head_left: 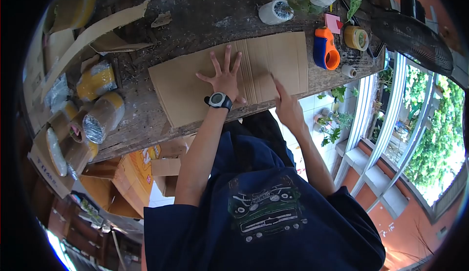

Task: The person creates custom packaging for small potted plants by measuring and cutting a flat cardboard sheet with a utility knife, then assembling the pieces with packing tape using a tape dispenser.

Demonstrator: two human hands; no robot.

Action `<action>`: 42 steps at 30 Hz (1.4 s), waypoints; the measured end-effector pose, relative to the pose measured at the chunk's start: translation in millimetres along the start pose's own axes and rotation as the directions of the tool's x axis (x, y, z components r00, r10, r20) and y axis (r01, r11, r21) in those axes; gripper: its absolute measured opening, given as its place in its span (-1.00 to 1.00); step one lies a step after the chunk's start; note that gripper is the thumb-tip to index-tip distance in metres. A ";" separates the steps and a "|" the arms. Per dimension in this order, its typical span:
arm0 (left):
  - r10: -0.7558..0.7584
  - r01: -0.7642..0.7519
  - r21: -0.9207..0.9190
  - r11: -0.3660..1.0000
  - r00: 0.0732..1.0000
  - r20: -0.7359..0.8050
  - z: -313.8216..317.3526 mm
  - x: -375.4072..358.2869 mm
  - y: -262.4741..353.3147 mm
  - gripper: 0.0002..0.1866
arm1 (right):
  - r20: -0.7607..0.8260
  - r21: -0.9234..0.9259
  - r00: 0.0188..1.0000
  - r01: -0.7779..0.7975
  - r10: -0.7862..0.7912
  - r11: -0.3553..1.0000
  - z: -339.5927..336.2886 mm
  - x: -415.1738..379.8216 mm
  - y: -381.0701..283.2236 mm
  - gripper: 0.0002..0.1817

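A flat sheet of brown cardboard (185,83) with creases down its middle lies on the dark wooden table (195,7). My left hand (225,79), with a watch (218,100) on the wrist, presses flat on the sheet just left of the creases, fingers spread. Over the sheet's near edge, right of the creases, my right hand (288,108) is closed with a finger pointing forward. A small dark tip shows by that finger, too small to make out.
An orange and blue tape dispenser (333,51), a yellow-lidded jar (355,38) and a fan (415,41) are at the right. Potted plants (276,12) line the back. Cardboard strips (93,34) and wrapped rolls (103,117) lie left; boxes (129,173) stand below.
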State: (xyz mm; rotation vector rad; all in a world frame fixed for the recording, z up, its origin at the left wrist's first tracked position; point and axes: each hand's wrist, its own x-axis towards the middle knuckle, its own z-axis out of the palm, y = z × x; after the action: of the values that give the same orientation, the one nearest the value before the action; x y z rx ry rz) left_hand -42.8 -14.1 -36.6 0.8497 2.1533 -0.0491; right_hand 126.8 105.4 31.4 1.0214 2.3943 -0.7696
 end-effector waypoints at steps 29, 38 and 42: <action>-0.071 0.070 0.061 0.996 0.997 0.015 0.4 2.9 5.4 0.73 | -0.026 0.048 0.999 0.025 -0.024 0.999 -27.2 36.1 8.8 -0.37; -0.096 0.092 0.086 0.992 0.994 0.051 -5.9 2.6 9.7 0.73 | -0.124 0.070 0.989 0.095 -0.085 0.993 -56.5 36.7 7.0 -0.40; -0.058 0.058 0.042 0.997 0.998 -0.001 2.1 0.8 5.2 0.74 | -0.161 0.093 0.981 0.125 -0.109 0.988 -33.0 82.3 10.6 -0.40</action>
State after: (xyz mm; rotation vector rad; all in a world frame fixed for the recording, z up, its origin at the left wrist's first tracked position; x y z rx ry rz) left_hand -38.7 -10.3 -37.3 0.8107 2.1834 -0.1250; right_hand 76.8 174.9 6.1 1.0219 2.5911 -0.8927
